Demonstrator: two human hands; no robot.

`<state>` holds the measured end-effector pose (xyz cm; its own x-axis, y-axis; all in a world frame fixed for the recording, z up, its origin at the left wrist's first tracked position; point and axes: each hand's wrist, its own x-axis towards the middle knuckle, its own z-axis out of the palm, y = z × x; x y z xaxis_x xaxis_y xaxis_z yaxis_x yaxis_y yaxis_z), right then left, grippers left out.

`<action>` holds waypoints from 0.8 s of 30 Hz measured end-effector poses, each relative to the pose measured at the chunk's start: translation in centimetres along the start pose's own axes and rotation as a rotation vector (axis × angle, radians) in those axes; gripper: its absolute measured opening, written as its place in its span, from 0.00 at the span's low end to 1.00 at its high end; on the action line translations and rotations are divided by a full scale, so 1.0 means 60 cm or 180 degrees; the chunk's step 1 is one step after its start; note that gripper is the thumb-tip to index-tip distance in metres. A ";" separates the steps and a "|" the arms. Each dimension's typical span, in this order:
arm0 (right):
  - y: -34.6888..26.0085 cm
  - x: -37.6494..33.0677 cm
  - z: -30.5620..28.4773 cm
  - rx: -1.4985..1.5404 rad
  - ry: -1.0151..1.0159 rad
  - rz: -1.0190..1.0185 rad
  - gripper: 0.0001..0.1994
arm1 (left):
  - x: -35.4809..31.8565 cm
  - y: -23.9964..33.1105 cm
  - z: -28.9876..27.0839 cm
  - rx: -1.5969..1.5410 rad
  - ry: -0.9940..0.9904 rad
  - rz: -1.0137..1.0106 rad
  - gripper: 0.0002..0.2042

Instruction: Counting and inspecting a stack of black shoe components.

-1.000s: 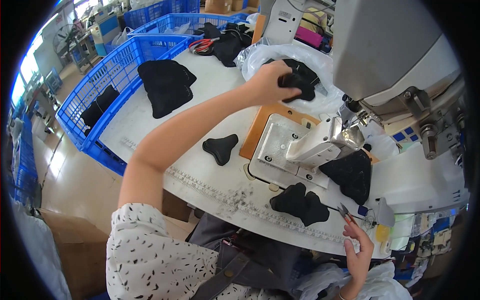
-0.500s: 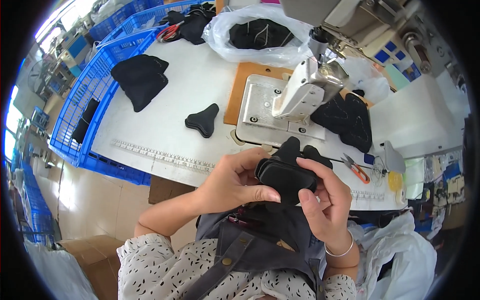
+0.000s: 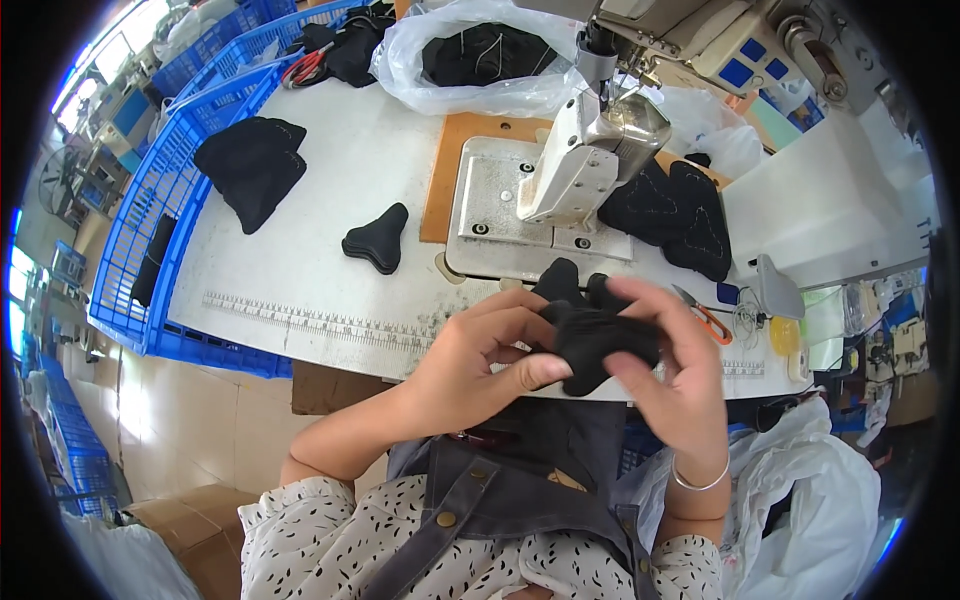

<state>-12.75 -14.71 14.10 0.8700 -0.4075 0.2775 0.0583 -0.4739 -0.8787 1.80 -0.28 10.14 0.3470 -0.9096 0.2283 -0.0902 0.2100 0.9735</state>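
Note:
Between my hands is a small bundle of black fabric pieces [image 3: 598,345], held above the front edge of the white worktable. My left hand [image 3: 490,355] pinches its left side, thumb on the near face. On the right side, my right hand [image 3: 680,370] grips it with thumb and fingers, partly blurred by motion. Just behind lies another black rounded piece [image 3: 558,280], partly covered by the bundle. A small stack of three-lobed black pieces [image 3: 376,240] rests on the table to the left. Beyond my hands stands the sewing machine [image 3: 570,180].
Larger black pieces [image 3: 250,168] lie at the left, beside a blue crate [image 3: 150,235]. Stitched black pieces [image 3: 675,215] sit right of the machine, near orange-handled scissors [image 3: 712,322]. A plastic bag [image 3: 400,60] of black pieces stands behind. A ruler strip [image 3: 320,322] runs along the front.
The bundle has been turned in my hands: its layered edges faced me before, and now a creased, blurred face shows. My right fingers have shifted over it. The whole view has moved slightly.

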 end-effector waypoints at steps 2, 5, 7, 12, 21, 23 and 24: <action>-0.002 -0.008 -0.017 0.1002 0.0379 0.0324 0.21 | 0.000 -0.015 -0.002 -0.0360 0.0095 0.0059 0.08; 0.029 -0.028 -0.037 0.1816 0.0909 -0.0106 0.22 | 0.000 -0.012 0.005 -0.1087 0.0395 0.0037 0.08; 0.034 -0.046 -0.037 0.2248 0.1062 0.0011 0.22 | 0.002 -0.005 0.014 -0.1450 0.0613 -0.0052 0.09; 0.049 -0.071 -0.019 0.2042 0.1096 0.0277 0.30 | -0.003 -0.008 0.009 -0.1108 0.0898 -0.0306 0.13; 0.008 -0.064 0.003 0.2398 0.0961 0.0351 0.20 | 0.004 -0.031 0.005 0.2441 0.1747 0.2943 0.14; 0.002 -0.063 0.010 0.2436 0.0919 0.0371 0.20 | 0.005 -0.032 0.008 0.2409 0.1866 0.2954 0.15; 0.003 -0.065 0.014 0.2548 0.0815 0.0420 0.20 | 0.005 -0.033 0.010 0.2389 0.1889 0.2971 0.14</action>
<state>-15.73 -12.52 12.54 0.7620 -0.6304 0.1480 0.3767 0.2458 -0.8931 1.51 -1.19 8.26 0.2082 -0.2017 0.9571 -0.9360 0.2430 0.2548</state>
